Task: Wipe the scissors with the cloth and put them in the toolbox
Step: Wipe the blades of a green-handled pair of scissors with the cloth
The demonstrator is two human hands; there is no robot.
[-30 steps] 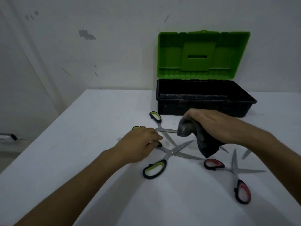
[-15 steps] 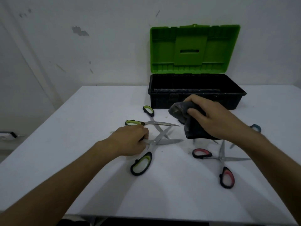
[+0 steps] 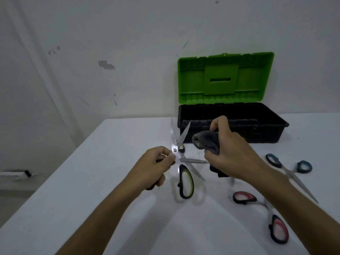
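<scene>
Scissors (image 3: 174, 142) now lifted, left-hand fingers (image 3: 166, 158) gripping below pivot

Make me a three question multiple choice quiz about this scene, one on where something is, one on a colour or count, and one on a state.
1. Where do the blue-handled scissors lie?
A. inside the toolbox
B. on the table, right of the right hand
C. under the left hand

2. What colour is the toolbox lid?
A. green
B. red
C. blue

3. What is the right hand doing?
A. resting flat and empty
B. closing the lid
C. gripping the cloth

Answers:
1. B, they lie open on the white table, outside the toolbox.
2. A, the raised lid is bright green above a black base.
3. C, its fingers are curled around the dark cloth, next to the scissors held up by the left hand.
</scene>
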